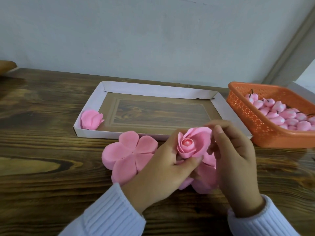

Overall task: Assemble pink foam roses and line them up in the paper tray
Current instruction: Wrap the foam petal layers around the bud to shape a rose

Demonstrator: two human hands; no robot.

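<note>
A half-built pink foam rose (192, 143) with a round pink bud at its centre is held just in front of the paper tray (226, 106). My left hand (163, 169) grips its base from below. My right hand (235, 154) curls round its outer petals on the right. One finished rose (91, 119) lies in the tray's front left corner. A stack of flat five-lobed petal pieces (129, 154) lies on the table left of my hands. More pink petal pieces (204, 178) lie under my hands, partly hidden.
An orange perforated basket (255, 120) at the right holds several pink buds (281, 114) on dark stems. The tray sits on a dark wooden table (42, 150) against a pale wall. A brown object (6, 66) shows at the far left edge.
</note>
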